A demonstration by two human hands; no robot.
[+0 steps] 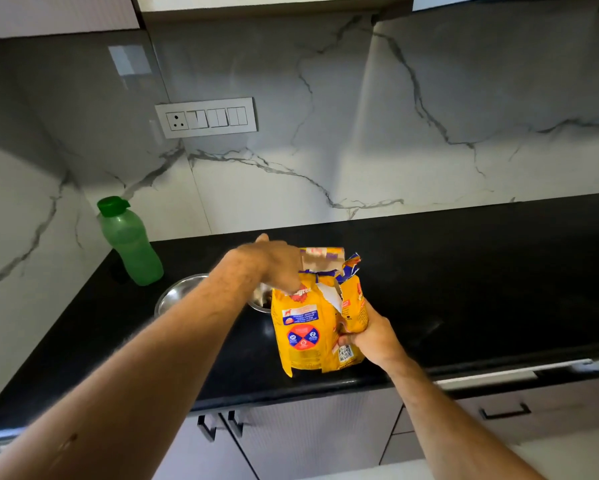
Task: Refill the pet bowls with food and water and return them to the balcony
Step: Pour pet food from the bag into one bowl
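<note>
A yellow pet-food bag (305,327) with a torn-open top stands upright on the black counter (481,271) near its front edge. My right hand (371,336) grips the bag's right side. My left hand (277,261) rests on the bag's upper left edge at the opening, fingers curled down; what they hold is hidden. Two steel bowls sit behind the bag: one (177,294) to the left of my forearm, the other (260,301) partly hidden, with dark kibble inside. A green water bottle (128,242) with its cap on stands at the back left.
A marble wall with a switch panel (206,117) rises behind the counter. Cabinet doors with black handles (220,426) and a drawer (506,412) lie below the counter edge. A side wall closes off the left.
</note>
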